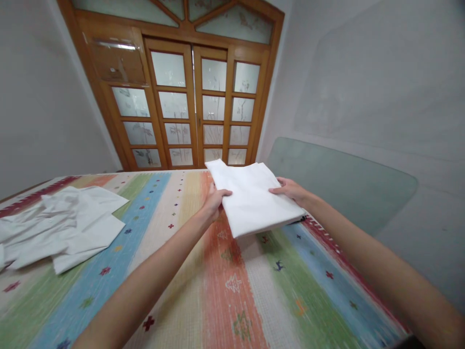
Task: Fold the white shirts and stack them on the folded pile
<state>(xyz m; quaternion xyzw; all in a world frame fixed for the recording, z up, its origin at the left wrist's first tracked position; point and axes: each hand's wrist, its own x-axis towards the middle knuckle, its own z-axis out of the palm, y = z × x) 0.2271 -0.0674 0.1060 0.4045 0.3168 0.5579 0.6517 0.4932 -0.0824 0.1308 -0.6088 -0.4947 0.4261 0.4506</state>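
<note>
A folded white cloth [250,198] is held just above the far right part of a striped, many-coloured bed cover [225,291]. My left hand [215,201] grips its left edge, thumb on top and fingers underneath. On the right edge, my right hand [292,189] holds the cloth the same way. Both arms reach far forward. The cloth is folded flat into a rough rectangle and tilts slightly down toward me.
A heap of loose white cloths [61,225] lies on the cover at the left. Wooden doors with frosted glass panes [192,106] stand behind the bed. A pale green headboard panel [345,179] and white wall run along the right.
</note>
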